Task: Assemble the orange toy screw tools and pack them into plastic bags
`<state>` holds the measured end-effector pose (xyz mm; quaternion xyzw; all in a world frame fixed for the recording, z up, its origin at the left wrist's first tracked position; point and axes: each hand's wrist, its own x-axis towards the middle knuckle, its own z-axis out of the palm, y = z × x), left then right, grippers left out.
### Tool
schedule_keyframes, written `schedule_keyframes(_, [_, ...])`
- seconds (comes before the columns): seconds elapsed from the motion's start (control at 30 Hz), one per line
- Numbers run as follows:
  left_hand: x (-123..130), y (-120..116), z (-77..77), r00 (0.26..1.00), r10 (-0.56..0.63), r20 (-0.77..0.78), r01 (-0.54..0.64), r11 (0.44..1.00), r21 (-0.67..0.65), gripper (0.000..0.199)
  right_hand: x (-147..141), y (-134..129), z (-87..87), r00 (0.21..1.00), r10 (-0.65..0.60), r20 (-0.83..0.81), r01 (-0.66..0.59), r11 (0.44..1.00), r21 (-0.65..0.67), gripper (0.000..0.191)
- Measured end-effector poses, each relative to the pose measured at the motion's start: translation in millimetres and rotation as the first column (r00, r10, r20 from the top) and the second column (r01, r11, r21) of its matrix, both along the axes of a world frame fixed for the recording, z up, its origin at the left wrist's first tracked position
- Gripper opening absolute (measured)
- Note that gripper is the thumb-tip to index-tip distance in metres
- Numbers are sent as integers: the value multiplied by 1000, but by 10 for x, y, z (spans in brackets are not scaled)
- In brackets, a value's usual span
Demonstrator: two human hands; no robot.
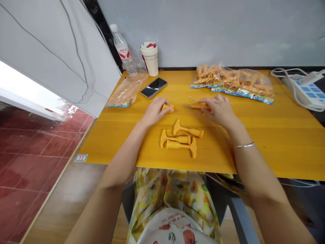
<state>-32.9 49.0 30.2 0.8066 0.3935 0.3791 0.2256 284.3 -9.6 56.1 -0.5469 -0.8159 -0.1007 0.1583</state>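
My left hand point(155, 112) rests on the yellow wooden table point(266, 135), its fingers closed on a small orange plastic piece point(167, 107). My right hand point(218, 110) grips a longer orange plastic part point(196, 106) with a thin twisted rod. A short spiral rod point(191, 98) lies just beyond it. Between and nearer my wrists lie several orange plastic T-handled toys: one point(188, 130) at the back, one point(175, 139) in the middle, and one point(180, 145) in front. A sealed-looking clear bag of orange pieces point(232, 81) lies at the far right.
A black phone point(153, 87) and a flattened plastic bag point(127, 89) lie at the far left. A water bottle point(123, 49) and a white cup point(149, 59) stand behind them. A power strip point(308, 91) sits at the right. Red floor tiles show left of the table.
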Motion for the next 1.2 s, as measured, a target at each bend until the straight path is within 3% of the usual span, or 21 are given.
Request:
schedule_keyframes(0.07, [102, -51, -62, 964, -123, -236, 150, 984, 99, 26, 14, 35, -106, 1000, 4, 25, -2, 996, -85, 35])
schedule_keyframes(0.13, [114, -56, -108, 938, -104, -331, 158, 977, 141, 27, -18, 39, -172, 999, 13, 45, -7, 993, -122, 34])
schedule_keyframes(0.33, [-58, -5, -105, 880, 14, -475, 78, 981, 175, 29, -104, 71, -276, 992, -66, 107, 81, 987, -136, 35])
schedule_keyframes(0.47, [-7, -121, 0, 903, 43, -427, 46, 979, 197, 41, -59, 123, -336, 995, -68, 67, 75, 993, -95, 37])
schedule_keyframes(0.57, [190, -297, 58, 911, -135, -389, 202, 970, 136, 48, -34, 140, -340, 997, -71, -14, 71, 997, -31, 38])
schedule_keyframes(0.67, [415, -451, 52, 808, -333, -486, 407, 912, 52, 39, -38, 130, -305, 990, -72, -125, 74, 997, 15, 36])
schedule_keyframes(0.77, [514, -484, 4, 762, -361, -537, 448, 894, 35, 19, -71, 98, -254, 946, -20, -325, 31, 999, 29, 35])
schedule_keyframes(0.83, [497, -443, -26, 811, -316, -493, 404, 911, 80, 18, -120, 65, -220, 847, -13, -532, -4, 999, -31, 37])
schedule_keyframes(0.93, [444, -394, -32, 926, -242, -290, 300, 938, 176, 22, -253, 0, -183, 560, -126, -819, -144, 958, -246, 46])
schedule_keyframes(1.0, [452, -425, -6, 971, -230, -73, 240, 947, 213, 22, -380, -49, -171, 343, -247, -906, -308, 882, -357, 50])
schedule_keyframes(1.07, [503, -506, 36, 961, -250, 122, 225, 956, 189, 25, -518, -101, -164, 174, -374, -911, -480, 776, -410, 49])
schedule_keyframes(1.13, [567, -597, 79, 931, -281, 234, 254, 957, 138, 29, -638, -153, -152, 74, -488, -870, -625, 657, -421, 46])
schedule_keyframes(1.2, [611, -658, 108, 917, -297, 265, 280, 955, 99, 29, -717, -199, -129, 17, -560, -828, -705, 580, -407, 42])
